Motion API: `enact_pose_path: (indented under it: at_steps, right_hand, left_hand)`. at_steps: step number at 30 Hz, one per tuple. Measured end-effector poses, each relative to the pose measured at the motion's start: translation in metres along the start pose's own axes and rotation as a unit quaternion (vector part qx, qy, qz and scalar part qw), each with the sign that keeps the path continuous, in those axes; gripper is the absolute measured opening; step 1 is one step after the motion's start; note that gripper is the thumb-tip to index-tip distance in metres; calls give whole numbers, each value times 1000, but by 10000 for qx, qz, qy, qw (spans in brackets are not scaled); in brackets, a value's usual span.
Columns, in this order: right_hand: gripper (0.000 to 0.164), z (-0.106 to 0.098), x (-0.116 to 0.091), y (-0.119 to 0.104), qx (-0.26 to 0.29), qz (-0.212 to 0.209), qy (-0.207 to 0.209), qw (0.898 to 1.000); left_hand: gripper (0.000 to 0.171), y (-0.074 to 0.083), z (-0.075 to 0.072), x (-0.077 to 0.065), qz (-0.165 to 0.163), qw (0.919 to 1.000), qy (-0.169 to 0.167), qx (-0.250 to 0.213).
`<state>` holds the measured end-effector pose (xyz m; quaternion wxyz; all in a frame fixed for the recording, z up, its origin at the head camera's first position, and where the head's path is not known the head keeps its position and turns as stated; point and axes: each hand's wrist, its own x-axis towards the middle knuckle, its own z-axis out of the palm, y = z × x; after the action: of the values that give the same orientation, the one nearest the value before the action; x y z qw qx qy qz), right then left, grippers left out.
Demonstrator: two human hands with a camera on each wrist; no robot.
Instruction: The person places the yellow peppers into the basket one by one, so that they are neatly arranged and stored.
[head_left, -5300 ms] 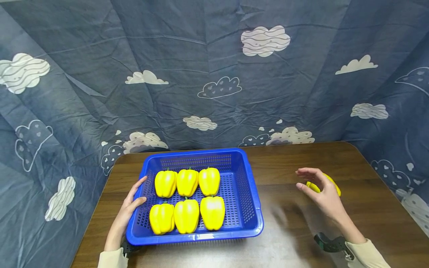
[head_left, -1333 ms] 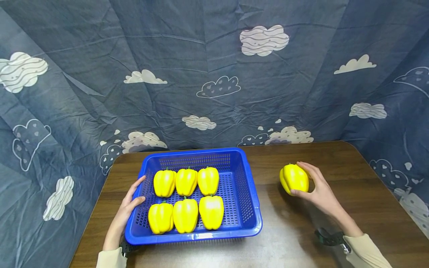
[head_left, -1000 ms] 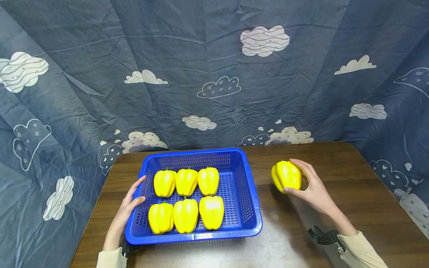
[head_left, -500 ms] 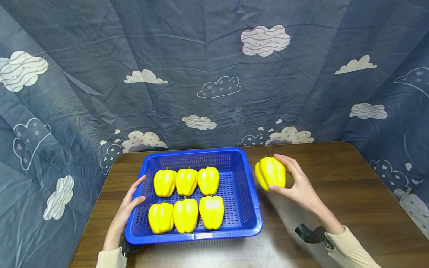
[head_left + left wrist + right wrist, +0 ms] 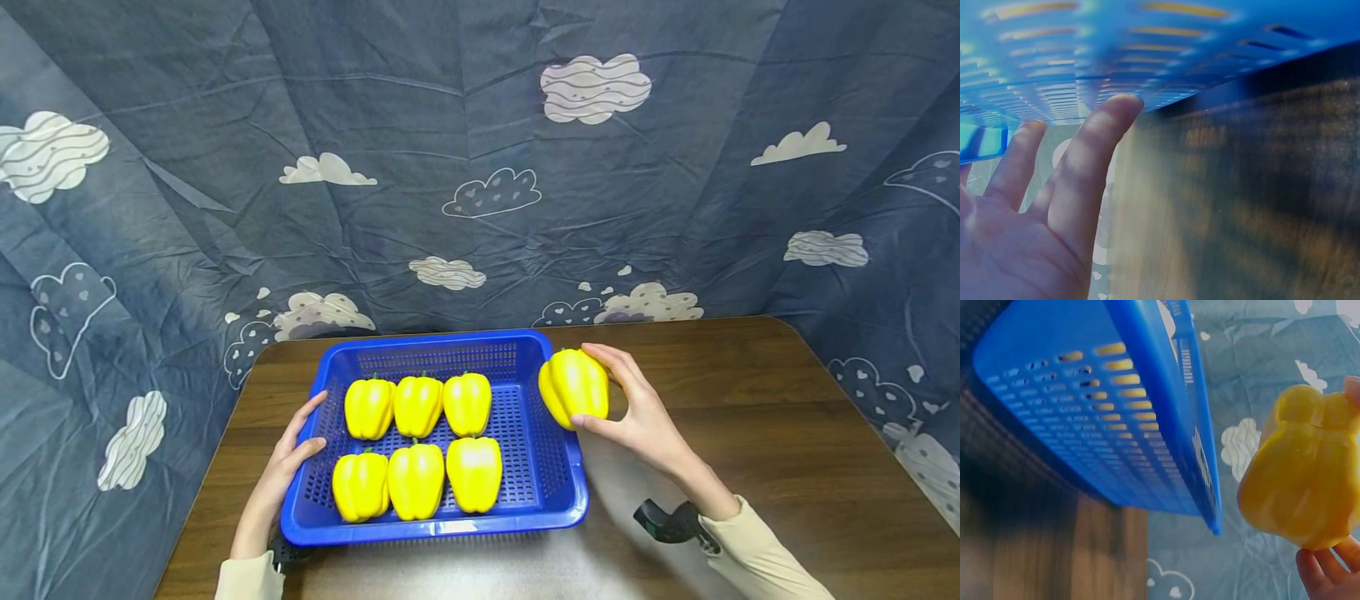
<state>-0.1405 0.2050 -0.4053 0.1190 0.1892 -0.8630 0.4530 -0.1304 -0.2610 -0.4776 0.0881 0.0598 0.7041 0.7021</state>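
Note:
In the head view my right hand (image 5: 648, 421) holds a yellow bell pepper (image 5: 573, 387) between thumb and fingers, where it overlaps the right rim of the blue basket (image 5: 435, 529). The right wrist view shows this bell pepper (image 5: 1310, 475) up beside the basket wall (image 5: 1072, 419), fingertips against its lower end. My left hand (image 5: 279, 467) rests at the basket's left side, fingers extended. From the left wrist, a straight finger (image 5: 1085, 169) touches the perforated wall. Inside the basket lie two rows of yellow bell peppers (image 5: 416, 483), three in each.
The basket stands on a brown wooden table (image 5: 750, 400), and a strip of its floor shows right of the peppers. A dark blue cloth with white clouds (image 5: 480, 150) hangs behind the table and along its sides. Each wrist wears a dark strap (image 5: 675, 525).
My right hand took a pepper from the table's right side and has carried it left and slightly up to the basket's right rim. The left hand and basket have stayed put.

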Motion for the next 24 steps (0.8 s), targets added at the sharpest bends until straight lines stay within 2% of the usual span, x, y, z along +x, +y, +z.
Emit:
enact_pose_path:
  at_steps: [2, 9, 24]
  right_hand:
    - [82, 3, 1, -3, 37, 3, -35, 10000]
    - [81, 17, 2, -8, 157, -182, -141, 9996]
    - [78, 44, 4, -18, 178, -230, -348, 9990]
  left_hand:
    - [58, 0, 0, 0, -5, 10000, -6, -13]
    - [58, -3, 0, 2, 277, 9995, -105, -87]
    - [58, -2, -1, 2, 184, 9998, -81, -78]
